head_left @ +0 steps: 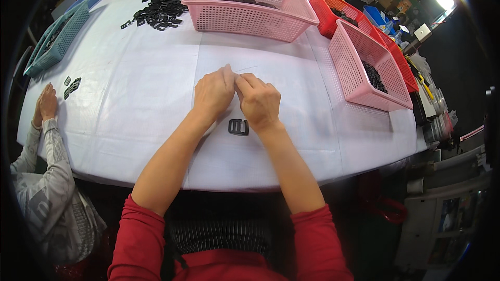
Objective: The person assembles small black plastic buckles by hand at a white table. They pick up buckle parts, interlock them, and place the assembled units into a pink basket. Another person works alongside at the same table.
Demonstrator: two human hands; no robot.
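Observation:
Above the middle of the white-covered table, my left hand [214, 92] and my right hand [260, 100] meet at the fingertips. Both are closed, with thumbs and fingers pinched together; whatever they may hold is hidden behind the knuckles. A single black plastic slide buckle [238, 127] lies flat on the table just below my right hand, near the wrist, and neither hand touches it.
A heap of black buckles [161, 9] lies beyond my hands, beside a pink basket [250, 23]. Another pink basket [359, 86] and a red basket [333, 8] stand right. Left are a green basket [65, 44], several loose buckles [73, 87] and a co-worker's hands [47, 103].

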